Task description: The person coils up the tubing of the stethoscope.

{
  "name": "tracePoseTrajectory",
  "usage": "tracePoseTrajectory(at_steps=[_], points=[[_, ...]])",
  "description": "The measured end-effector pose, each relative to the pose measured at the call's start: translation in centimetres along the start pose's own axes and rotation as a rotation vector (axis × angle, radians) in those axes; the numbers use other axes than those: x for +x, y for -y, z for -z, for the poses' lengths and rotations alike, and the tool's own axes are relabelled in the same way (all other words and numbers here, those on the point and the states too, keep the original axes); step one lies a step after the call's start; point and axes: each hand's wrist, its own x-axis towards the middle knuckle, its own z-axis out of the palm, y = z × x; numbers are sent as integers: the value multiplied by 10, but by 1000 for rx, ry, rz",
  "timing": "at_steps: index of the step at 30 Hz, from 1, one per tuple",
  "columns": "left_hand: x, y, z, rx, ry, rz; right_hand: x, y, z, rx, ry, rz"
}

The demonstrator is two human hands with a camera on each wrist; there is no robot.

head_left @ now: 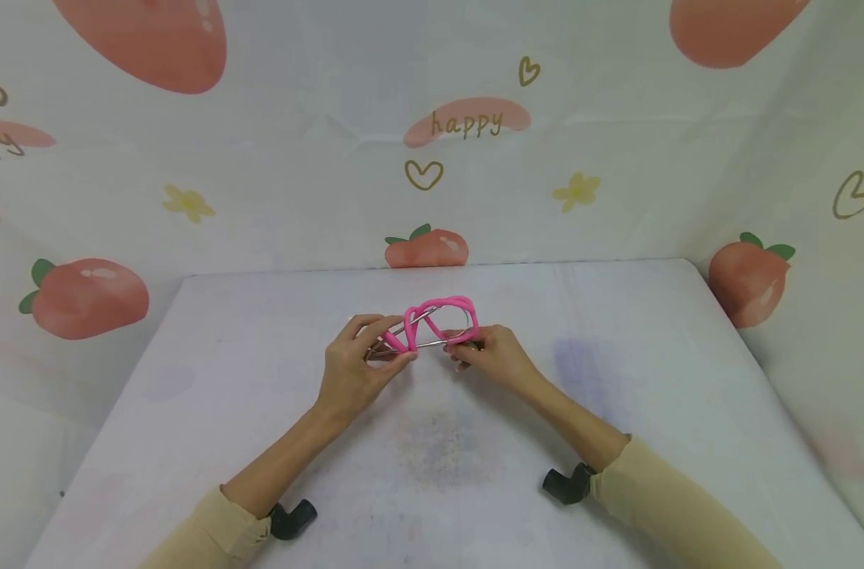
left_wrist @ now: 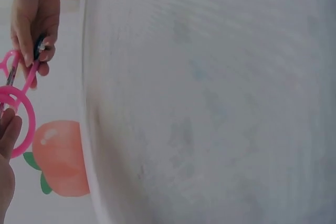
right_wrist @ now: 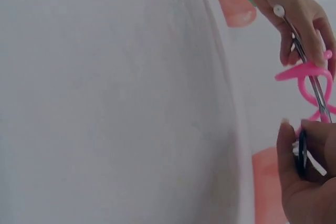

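Observation:
Pink bendy tubing (head_left: 467,303) is looped around thin metal rods (head_left: 432,344), held above the table between both hands. My left hand (head_left: 349,371) grips the left end, thumb below and fingers above. At the other end, my right hand (head_left: 503,356) pinches with thumb and fingertips. A small dark, ring-like piece (right_wrist: 303,153) with a white strip sits between the right fingers in the right wrist view; what it is I cannot tell. One metal rod (right_wrist: 297,40) ends in a white round tip by the left hand. In the left wrist view, a pink ring (left_wrist: 30,121) circles near the left fingertips.
The white table (head_left: 432,506) has a faint purple stain (head_left: 584,375) at the right. A white curtain (head_left: 318,182) printed with fruit, hearts and flowers stands behind and beside it. Black wrist pieces (head_left: 294,520) stick out by both beige sleeves (head_left: 673,490).

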Motion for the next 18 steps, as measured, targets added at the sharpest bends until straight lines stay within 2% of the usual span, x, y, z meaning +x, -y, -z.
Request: tracePoseTrajectory(at_steps=[2, 5, 9, 13, 18], points=[[1, 0, -1, 0, -30, 4, -3, 1, -3, 19, -32, 21], [3, 0, -2, -2, -62, 1, -6, 2, -9, 105, -87, 49], [4, -1, -3, 7, -79, 8, -9, 4, -18, 185, -152, 38], [6, 1, -3, 4, -91, 16, -10, 4, -22, 116, -230, 37], [8, 3, -3, 18, -100, 27, -11, 3, -24, 50, -275, 110]])
